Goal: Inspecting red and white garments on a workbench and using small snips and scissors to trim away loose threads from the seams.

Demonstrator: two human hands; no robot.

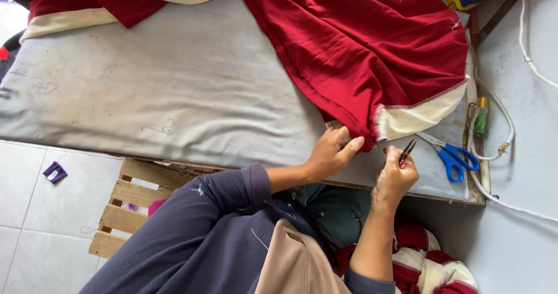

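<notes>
1. Where the red garment [372, 50] spills over the right part of the grey padded counter [174, 85], it lies in loose folds, so it looks soft, light and limp, apt to slide and bunch rather than hold a shape.
2. Its hem corner, by the cream band [415, 117], hangs at the near edge; the left hand [331, 154] pinches it there, fingers closed on the cloth, thumb out.
3. The right hand [395, 178] is clenched round small thread snips [406, 152], blades pointing at that hem.
4. A firm pinch close beside the stitched edge seems the best hold, since the seam is the least stretchy part.
5. Blue-handled scissors [453, 154] lie just right of the hands, untouched.
</notes>
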